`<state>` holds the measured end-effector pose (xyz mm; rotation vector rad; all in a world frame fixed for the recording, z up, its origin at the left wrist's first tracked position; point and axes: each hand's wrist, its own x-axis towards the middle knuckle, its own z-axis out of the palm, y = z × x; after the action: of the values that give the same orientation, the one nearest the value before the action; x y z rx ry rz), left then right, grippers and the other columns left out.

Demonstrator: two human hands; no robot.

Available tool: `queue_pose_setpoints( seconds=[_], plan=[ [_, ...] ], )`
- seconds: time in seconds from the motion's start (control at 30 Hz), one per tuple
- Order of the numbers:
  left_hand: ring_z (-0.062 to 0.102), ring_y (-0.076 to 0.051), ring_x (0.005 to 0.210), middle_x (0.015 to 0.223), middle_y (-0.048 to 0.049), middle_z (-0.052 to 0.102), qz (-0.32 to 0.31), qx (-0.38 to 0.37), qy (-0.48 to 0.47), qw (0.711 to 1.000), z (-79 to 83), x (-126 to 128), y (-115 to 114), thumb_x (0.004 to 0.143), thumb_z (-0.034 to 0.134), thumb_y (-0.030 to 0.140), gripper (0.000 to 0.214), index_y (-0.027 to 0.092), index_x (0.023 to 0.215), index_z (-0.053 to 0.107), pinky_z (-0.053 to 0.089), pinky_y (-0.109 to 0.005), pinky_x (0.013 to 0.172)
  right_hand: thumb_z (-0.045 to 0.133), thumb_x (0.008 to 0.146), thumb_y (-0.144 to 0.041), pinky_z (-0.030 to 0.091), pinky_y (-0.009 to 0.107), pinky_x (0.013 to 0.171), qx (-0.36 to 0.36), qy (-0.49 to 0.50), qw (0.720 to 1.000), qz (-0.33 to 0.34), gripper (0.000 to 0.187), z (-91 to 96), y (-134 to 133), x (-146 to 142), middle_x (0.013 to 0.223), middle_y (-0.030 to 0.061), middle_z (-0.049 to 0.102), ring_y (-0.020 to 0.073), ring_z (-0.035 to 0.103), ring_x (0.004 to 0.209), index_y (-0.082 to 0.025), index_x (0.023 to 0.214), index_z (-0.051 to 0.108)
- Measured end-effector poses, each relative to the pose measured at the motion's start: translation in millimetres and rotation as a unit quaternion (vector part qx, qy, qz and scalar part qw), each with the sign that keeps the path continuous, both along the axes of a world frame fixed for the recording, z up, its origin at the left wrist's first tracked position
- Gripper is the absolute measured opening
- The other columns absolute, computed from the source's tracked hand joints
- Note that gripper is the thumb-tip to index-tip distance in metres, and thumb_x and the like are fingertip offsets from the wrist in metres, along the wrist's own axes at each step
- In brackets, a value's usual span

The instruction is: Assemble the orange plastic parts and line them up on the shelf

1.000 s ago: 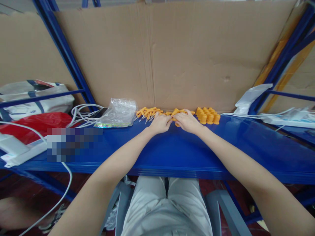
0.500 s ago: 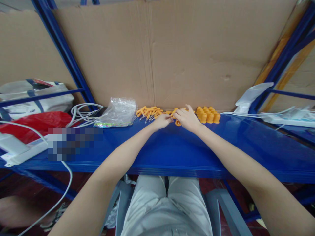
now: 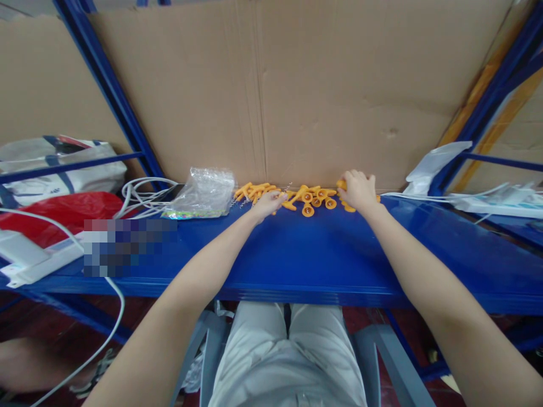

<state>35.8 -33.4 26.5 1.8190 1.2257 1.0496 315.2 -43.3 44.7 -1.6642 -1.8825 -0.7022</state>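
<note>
Small orange plastic pieces lie along the back of a blue shelf (image 3: 322,254) against cardboard. My left hand (image 3: 268,204) rests at the left pile of stick-like orange pieces (image 3: 254,192), fingers curled; whether it holds one I cannot make out. In the middle lie several loose cup-shaped orange pieces (image 3: 314,199). My right hand (image 3: 358,189) covers the group of standing orange pieces (image 3: 350,208) at the right, fingers bent over them and pressed onto them.
A crumpled clear plastic bag (image 3: 203,192) lies left of the pieces, with white cables (image 3: 142,198) beside it. A red bag (image 3: 63,209) and a white bag (image 3: 59,167) sit far left. White packets and a power strip (image 3: 487,200) are at the right.
My right hand has moved right, from the middle pieces onto the standing group. The middle cup-shaped pieces now show uncovered. My left hand shifted slightly left.
</note>
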Motion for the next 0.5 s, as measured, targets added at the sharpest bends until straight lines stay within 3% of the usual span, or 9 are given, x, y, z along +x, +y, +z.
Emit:
queue_pose_setpoints(
  seconds=[0.13, 0.33, 0.5],
  plan=[
    [0.055, -0.012, 0.060, 0.062, 0.0020, 0.055, 0.044, 0.064, -0.006, 0.997, -7.2, -6, 16, 0.091, 0.062, 0.025, 0.026, 0.018, 0.066, 0.055, 0.044, -0.024, 0.060, 0.058, 0.083, -0.021, 0.044, 0.055, 0.093, -0.096, 0.050, 0.990, -0.093, 0.029, 14.3, -6, 9, 0.110, 0.0217, 0.072, 0.0363, 0.063, 0.107, -0.013, 0.108, 0.070],
    [0.062, -0.016, 0.072, 0.067, 0.0008, 0.064, 0.114, 0.160, 0.023, 0.980, -10.2, -13, 30, 0.083, 0.066, 0.020, 0.008, 0.017, 0.076, 0.070, 0.048, -0.026, 0.070, 0.063, 0.083, -0.023, 0.049, 0.047, 0.097, -0.223, 0.065, 0.953, -0.193, 0.031, 28.5, -14, 15, 0.112, 0.0206, 0.074, 0.0339, 0.069, 0.112, -0.013, 0.111, 0.074],
    [0.050, -0.013, 0.054, 0.053, 0.0056, 0.049, 0.132, 0.156, 0.025, 0.979, -9.2, -15, 32, 0.083, 0.066, 0.019, 0.011, 0.016, 0.087, 0.076, 0.041, -0.024, 0.058, 0.065, 0.081, -0.017, 0.054, 0.046, 0.094, -0.280, 0.048, 0.930, -0.234, 0.045, 30.1, -17, 24, 0.117, 0.0224, 0.073, 0.0351, 0.070, 0.113, -0.013, 0.125, 0.071]
  ],
)
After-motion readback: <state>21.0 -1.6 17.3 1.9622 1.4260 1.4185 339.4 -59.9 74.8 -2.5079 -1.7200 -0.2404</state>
